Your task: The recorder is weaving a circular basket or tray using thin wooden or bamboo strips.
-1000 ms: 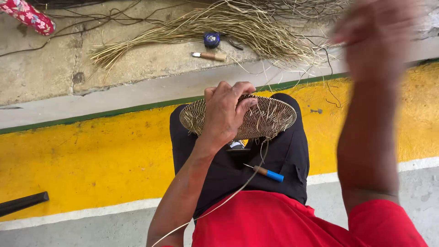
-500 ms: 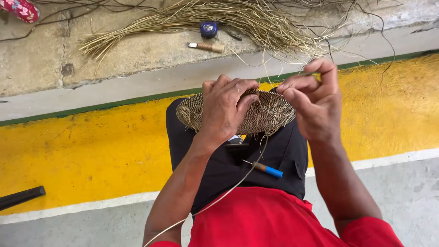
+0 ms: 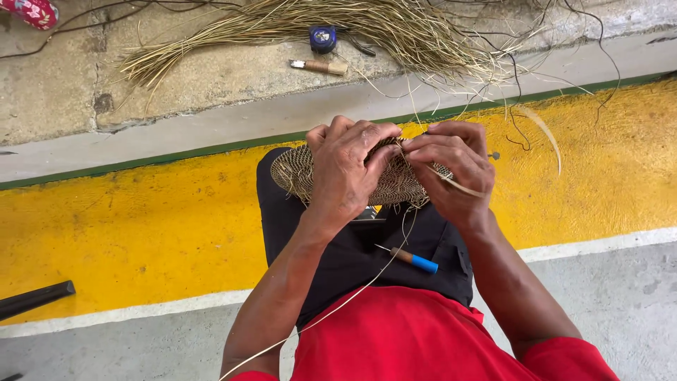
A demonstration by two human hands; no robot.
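a: our fingers (image 3: 377,144) are curled tight. the left hand (image 3: 345,169) clamps over the woven piece (image 3: 296,173), which sits on our lap over the black trousers (image 3: 338,254), above the yellow floor band (image 3: 141,233).

b: and just right of it, the right hand (image 3: 451,173) pinches a pale strand (image 3: 462,187) at the weave's edge, thumb and fingertips closed on it.

a: below the hands we see a blue-handled awl (image 3: 412,259) lying on the trousers.

b: a bundle of reeds (image 3: 338,25) lies on the concrete beyond.
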